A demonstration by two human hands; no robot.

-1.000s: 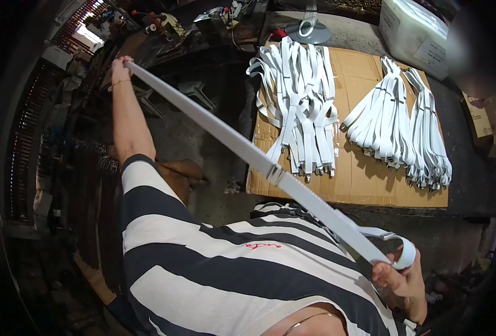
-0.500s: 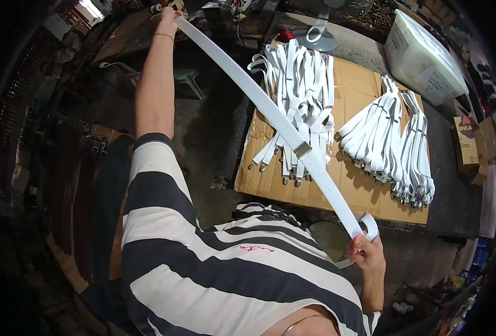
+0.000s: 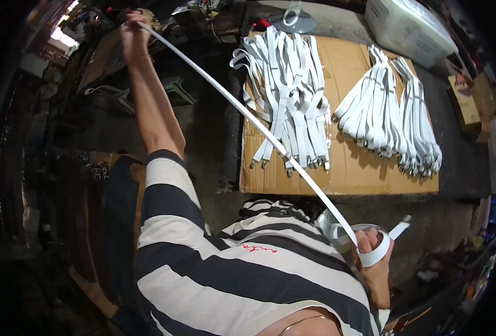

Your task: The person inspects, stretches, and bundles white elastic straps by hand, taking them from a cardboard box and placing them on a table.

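A white elastic suspender strap point(image 3: 220, 89) is pulled straight across the view, seen nearly edge-on. My left hand point(image 3: 136, 31), stretched out at the upper left, is closed round one end. Low on the right, my right hand point(image 3: 374, 255) grips the other part, with a loop of strap curling around its fingers. A free end with a metal clip point(image 3: 408, 219) sticks out beyond that hand. A small metal adjuster point(image 3: 286, 156) sits midway along the taut length. Behind it, a pile of white suspenders point(image 3: 287, 95) with metal clips lies on a cardboard sheet point(image 3: 346, 182).
Two gathered bundles of white suspenders, one fanned point(image 3: 371, 112) and one narrower point(image 3: 419, 123), lie on the cardboard's right side. A translucent plastic bin point(image 3: 410, 28) and a cardboard box point(image 3: 465, 101) stand beyond. A pale stool point(image 3: 178, 91) is at the left.
The strap has turned from flat to nearly edge-on. A clipped end now shows beside my right hand, and the loop lies over its fingers. My left hand appears farther left; the view has shifted.
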